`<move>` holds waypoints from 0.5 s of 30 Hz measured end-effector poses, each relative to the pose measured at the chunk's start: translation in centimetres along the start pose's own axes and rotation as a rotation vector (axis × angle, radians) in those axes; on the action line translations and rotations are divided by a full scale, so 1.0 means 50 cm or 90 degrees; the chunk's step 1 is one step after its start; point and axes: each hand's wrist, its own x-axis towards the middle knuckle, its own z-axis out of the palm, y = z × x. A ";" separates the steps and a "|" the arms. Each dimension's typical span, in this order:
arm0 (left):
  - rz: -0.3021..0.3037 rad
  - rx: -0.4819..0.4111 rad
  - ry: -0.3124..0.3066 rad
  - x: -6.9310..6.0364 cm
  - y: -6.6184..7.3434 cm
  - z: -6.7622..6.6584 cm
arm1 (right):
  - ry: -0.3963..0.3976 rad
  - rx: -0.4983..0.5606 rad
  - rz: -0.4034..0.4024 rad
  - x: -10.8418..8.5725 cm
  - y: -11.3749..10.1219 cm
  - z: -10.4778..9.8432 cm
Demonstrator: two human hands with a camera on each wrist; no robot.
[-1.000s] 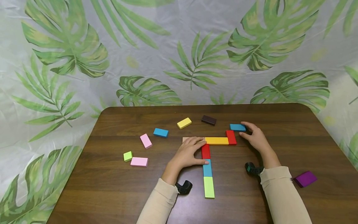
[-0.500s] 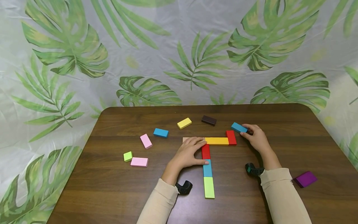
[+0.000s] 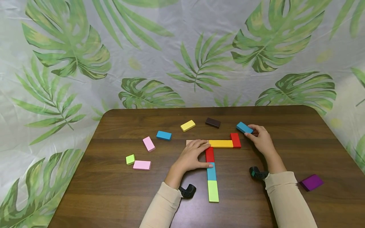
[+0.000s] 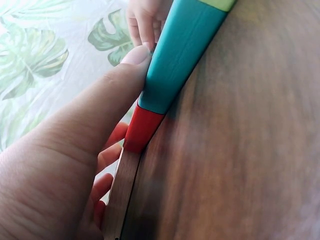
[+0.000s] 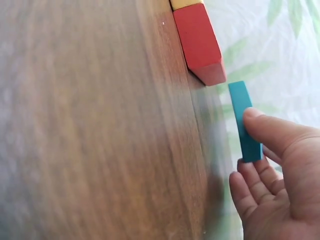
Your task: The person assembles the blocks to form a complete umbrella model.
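Note:
Between the thumb and fingers of my right hand (image 3: 261,141) a blue block (image 3: 244,127) is pinched at its right end, tilted, just behind and right of a red block (image 3: 235,140). My left hand (image 3: 189,156) rests over the corner of a T-like row of flat blocks. Its thumb touches a second blue block (image 4: 182,55); the fingers reach over a natural-wood block (image 4: 122,190), partly hidden beneath them. Between these two lies another red block (image 3: 209,155). A yellow-orange block (image 3: 220,144) joins the wood block to the right-hand red one, and a lime block (image 3: 213,191) ends the stem.
Loose blocks lie around: yellow (image 3: 188,125), dark brown (image 3: 213,122), blue (image 3: 163,135), pink (image 3: 149,144), another pink (image 3: 142,165) and a small lime one (image 3: 130,159). A purple block (image 3: 312,182) sits beside the right sleeve. A leaf-print cloth (image 3: 196,63) hangs behind the table.
My right thumb and fingers have closed on the blue block, which has turned clockwise and shifted slightly right, away from the red block. The left hand has stayed in place.

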 end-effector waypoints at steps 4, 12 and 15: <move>-0.001 -0.001 -0.003 0.000 0.001 0.000 | 0.002 0.003 -0.003 -0.001 -0.006 -0.001; -0.003 -0.001 -0.005 -0.001 0.002 -0.002 | 0.024 0.018 -0.014 0.004 -0.021 0.002; -0.002 -0.001 -0.006 -0.001 0.002 -0.003 | 0.036 0.023 -0.019 0.005 -0.027 0.007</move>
